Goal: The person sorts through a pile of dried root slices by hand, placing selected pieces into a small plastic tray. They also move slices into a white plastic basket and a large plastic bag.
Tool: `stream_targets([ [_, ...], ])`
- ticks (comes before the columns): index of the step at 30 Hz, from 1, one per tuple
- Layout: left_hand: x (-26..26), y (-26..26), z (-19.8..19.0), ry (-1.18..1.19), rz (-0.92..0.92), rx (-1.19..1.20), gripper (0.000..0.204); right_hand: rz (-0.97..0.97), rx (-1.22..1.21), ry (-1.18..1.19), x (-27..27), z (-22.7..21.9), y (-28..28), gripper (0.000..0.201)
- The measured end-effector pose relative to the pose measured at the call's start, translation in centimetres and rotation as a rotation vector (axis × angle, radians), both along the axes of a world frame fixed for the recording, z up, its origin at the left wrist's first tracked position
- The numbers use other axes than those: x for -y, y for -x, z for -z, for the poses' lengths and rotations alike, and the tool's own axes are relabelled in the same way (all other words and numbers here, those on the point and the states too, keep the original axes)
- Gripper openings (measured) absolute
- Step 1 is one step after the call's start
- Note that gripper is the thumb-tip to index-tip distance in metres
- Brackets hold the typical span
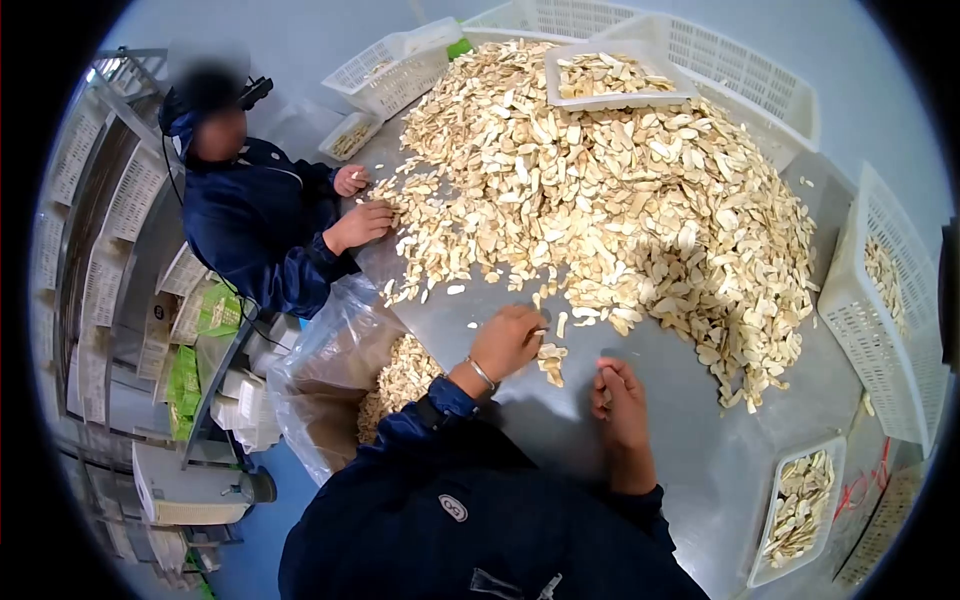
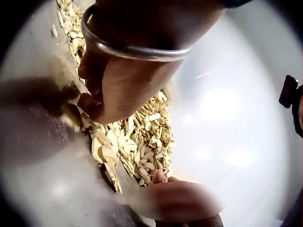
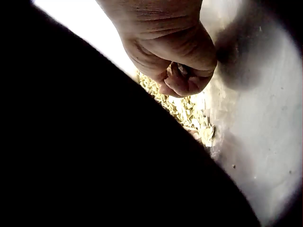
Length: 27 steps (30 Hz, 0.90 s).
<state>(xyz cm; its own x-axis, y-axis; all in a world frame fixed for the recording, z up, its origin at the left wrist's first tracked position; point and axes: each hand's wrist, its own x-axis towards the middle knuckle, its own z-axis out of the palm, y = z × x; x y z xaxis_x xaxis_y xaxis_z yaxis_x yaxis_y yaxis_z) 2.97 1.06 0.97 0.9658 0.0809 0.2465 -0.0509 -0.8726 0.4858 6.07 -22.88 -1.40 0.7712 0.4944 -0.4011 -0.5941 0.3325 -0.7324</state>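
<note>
On the steel table lies a big heap of pale dried slices point(image 1: 600, 200), which look like cut root. My left hand point(image 1: 507, 342), with a metal bangle at the wrist, is at the heap's near edge. Its fingers curl down and pinch at a slice point(image 2: 71, 116); a few loose slices point(image 1: 550, 362) lie beside the fingertips. To the right, my right hand point(image 1: 622, 402) is held over the bare steel, fingers curled in toward the palm. A pale bit shows between those fingers in the head view; the palm is mostly hidden in the right wrist view point(image 3: 177, 71).
Another person's hands point(image 1: 362, 225) work at the heap's left side. A plastic-lined bag point(image 1: 335, 325) of slices stands left of me. White baskets point(image 1: 890, 330) line the back and right; a tray point(image 1: 840, 490) of slices sits at the near right, another tray point(image 1: 570, 100) on the heap.
</note>
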Motion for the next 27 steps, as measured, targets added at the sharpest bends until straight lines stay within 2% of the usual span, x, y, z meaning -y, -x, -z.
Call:
stream_targets([
  [3, -0.3, 0.4, 0.3, 0.016, -0.025, 0.036, 0.016, -0.007, 0.021, 0.015, 0.1, -0.4, 0.0, 0.014],
  [6, -0.3, 0.4, 1.2, 0.394, -0.185, -0.118, 0.012, -0.02, 0.036, 0.021, 0.3, -0.4, 0.0, 0.015],
  [9, -0.7, 0.6, 1.4, 0.591, -0.203, -0.152, 0.014, -0.039, 0.052, 0.028, 0.2, -0.3, 0.0, 0.017],
  [12, -0.5, 1.1, 1.9, 0.854, -0.069, -0.114, 0.02, -0.052, 0.004, 0.035, -0.5, -1.1, 0.6, 0.021],
  [14, 1.5, 1.6, -0.9, 1.079, 0.071, -0.143, 0.023, -0.014, -0.111, 0.048, -1.5, -3.3, 1.0, 0.023],
  [15, 2.5, 2.1, -2.5, 1.199, 0.133, -0.161, 0.024, -0.032, -0.089, 0.03, -1.7, -3.3, 0.9, 0.025],
  [18, 1.4, 3.6, -4.9, 0.807, 0.02, -0.247, 0.022, -0.136, -0.053, 0.005, -1.3, -2.0, 1.3, 0.03],
  [19, 1.0, 4.4, -4.0, 0.801, -0.002, -0.158, 0.017, -0.187, -0.029, -0.002, -0.9, -1.5, 1.0, 0.029],
  [20, 0.6, 5.8, -3.6, 0.766, -0.036, -0.204, 0.015, -0.236, 0.001, -0.012, -0.7, -1.1, 0.7, 0.029],
  [22, 0.2, 8.1, -3.9, 0.69, -0.081, -0.286, 0.01, -0.218, 0.003, -0.024, -0.7, -1.1, 0.6, 0.026],
  [23, 0.6, 9.4, -3.7, 0.727, -0.081, -0.264, 0.004, -0.199, -0.005, -0.003, -0.8, -1.2, 0.6, 0.026],
  [26, 1.0, 13.4, -2.3, 0.626, 0.063, -0.41, 0.007, -0.148, -0.014, 0.016, -0.8, -1.2, 0.9, 0.026],
  [27, 1.2, 14.5, -1.0, 0.522, 0.157, -0.385, 0.007, -0.134, -0.01, 0.014, -0.8, -1.3, 0.9, 0.026],
])
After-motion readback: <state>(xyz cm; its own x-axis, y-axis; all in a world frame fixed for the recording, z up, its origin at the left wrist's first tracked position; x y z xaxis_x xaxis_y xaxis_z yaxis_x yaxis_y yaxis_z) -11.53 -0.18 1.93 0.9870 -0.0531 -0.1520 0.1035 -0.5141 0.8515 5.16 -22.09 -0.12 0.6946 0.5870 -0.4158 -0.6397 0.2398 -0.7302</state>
